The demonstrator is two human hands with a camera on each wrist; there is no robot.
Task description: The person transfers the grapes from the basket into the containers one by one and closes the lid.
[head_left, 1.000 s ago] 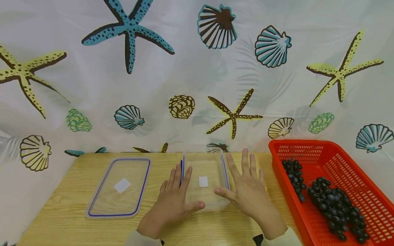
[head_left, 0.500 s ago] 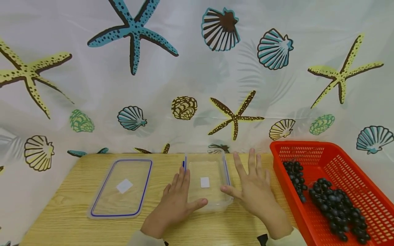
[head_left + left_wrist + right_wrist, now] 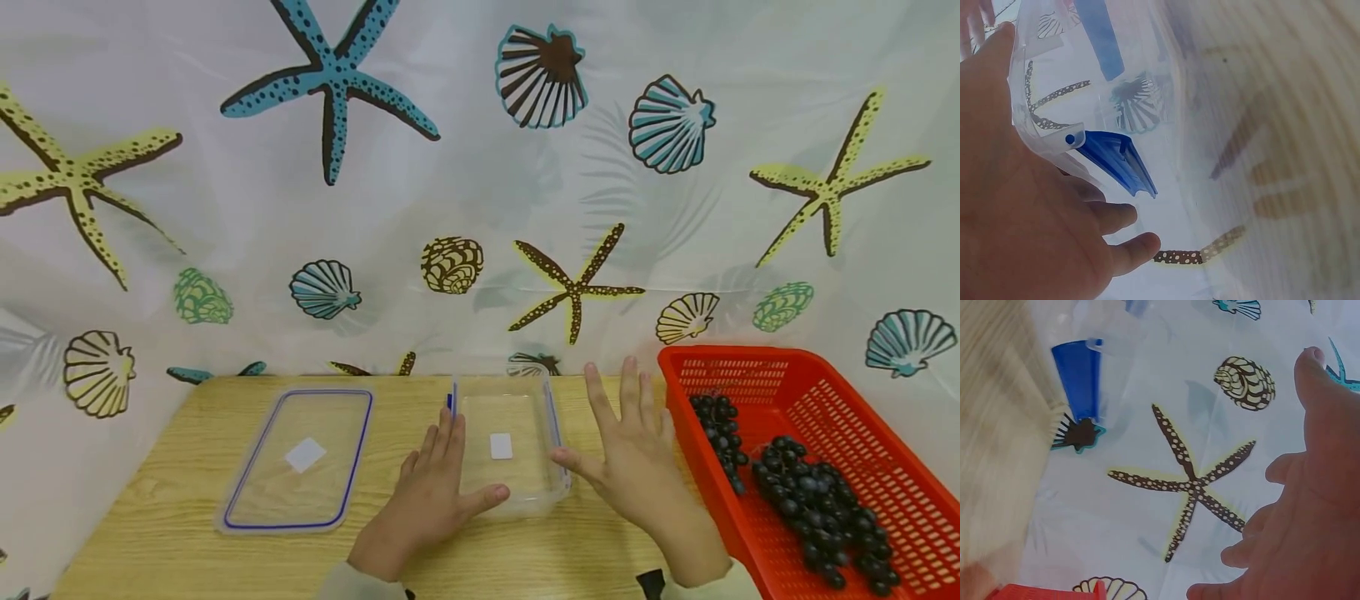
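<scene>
A clear plastic food container (image 3: 517, 475) with a white label inside its base stands on the wooden table in the head view. My left hand (image 3: 427, 492) lies along its left side, fingers straight and thumb out over the near corner; whether it touches the wall I cannot tell. A blue clip (image 3: 1116, 159) hangs off the container beside those fingers in the left wrist view. My right hand (image 3: 637, 467) is spread just right of the container, holding nothing. The right wrist view shows a gap between that hand and another blue clip (image 3: 1079, 378).
Flat on the table to the left lies a clear lid (image 3: 300, 492) with a blue seal. A red plastic basket (image 3: 712, 500) at the right holds bunches of dark grapes (image 3: 813, 492). Behind the table hangs a white cloth (image 3: 480, 167) printed with shells and starfish.
My right hand has moved right, away from the container and towards the basket. The left hand stays by the container's left side. The head view has shifted slightly.
</scene>
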